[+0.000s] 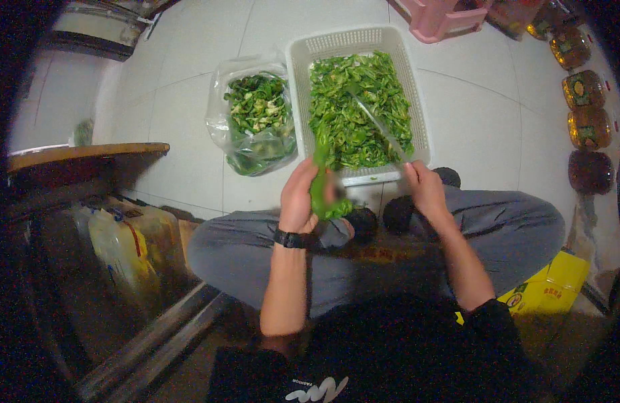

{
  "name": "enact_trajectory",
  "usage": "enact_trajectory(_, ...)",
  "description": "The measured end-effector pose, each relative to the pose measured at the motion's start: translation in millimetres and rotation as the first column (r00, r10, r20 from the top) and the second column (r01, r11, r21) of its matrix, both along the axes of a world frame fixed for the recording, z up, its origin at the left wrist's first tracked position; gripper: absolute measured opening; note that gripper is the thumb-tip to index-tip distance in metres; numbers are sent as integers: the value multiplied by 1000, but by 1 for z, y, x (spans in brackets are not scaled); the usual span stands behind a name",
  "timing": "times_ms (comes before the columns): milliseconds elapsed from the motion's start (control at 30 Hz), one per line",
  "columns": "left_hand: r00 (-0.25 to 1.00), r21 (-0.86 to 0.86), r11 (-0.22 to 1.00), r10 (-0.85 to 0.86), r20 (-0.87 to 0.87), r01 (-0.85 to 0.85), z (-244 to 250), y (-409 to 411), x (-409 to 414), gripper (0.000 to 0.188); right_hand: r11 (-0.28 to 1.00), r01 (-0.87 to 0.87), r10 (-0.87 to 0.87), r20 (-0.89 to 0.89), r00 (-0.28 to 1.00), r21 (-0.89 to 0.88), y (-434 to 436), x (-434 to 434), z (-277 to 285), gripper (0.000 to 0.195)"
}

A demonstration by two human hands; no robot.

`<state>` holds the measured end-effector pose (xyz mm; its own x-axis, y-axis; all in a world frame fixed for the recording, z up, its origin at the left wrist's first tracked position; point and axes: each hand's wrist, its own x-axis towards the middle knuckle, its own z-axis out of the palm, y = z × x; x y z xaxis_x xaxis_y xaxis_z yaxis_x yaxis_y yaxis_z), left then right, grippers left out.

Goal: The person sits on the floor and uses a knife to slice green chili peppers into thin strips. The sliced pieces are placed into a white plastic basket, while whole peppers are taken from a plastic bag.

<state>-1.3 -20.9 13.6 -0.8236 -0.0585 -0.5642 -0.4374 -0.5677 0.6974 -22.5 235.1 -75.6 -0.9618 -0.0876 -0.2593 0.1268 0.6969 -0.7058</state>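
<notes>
My left hand [295, 196], with a black band on its wrist, is closed around several long green peppers [318, 189] at the near left corner of a white plastic basket [423, 108]. My right hand [426, 189] grips a knife by its handle, which the fingers hide. The knife blade [378, 121] slants up and left over the basket. Below it, sliced green pepper pieces [360, 136] cover most of the basket's floor. Left of the basket stands a clear plastic bag [220, 101], its mouth spread wide, with green pepper scraps [259, 103] in it.
A pink plastic stool [430, 22] stands at the far right. Several jars or bottles [589, 128] line the right side. A yellow box [556, 284] lies near my right knee. To the left are a wooden round tabletop edge [113, 149] and plastic jugs [133, 237] under it.
</notes>
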Motion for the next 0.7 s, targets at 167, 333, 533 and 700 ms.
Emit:
enact_trajectory(167, 998, 175, 983, 47, 51, -55, -12, 4, 1, 23, 975, -196, 197, -7, 980, -106, -29, 20, 23, 20)
enact_trajectory(333, 981, 475, 865, 83, 177, -159, -9, -2, 3, 20, 918, -334, 337, -24, 941, -214, -31, 11, 42, 17)
enact_trajectory(533, 998, 706, 705, -56, -41, 69, -14, -8, 3, 37, 934, -313, 268, -236, 934, -175, -4, -2, -8, 19)
enact_trajectory(700, 998, 722, 692, -46, 42, 1, -6, -9, 0, 44, 988, 78, -82, -21, 996, -133, 8, 2, -39, 32)
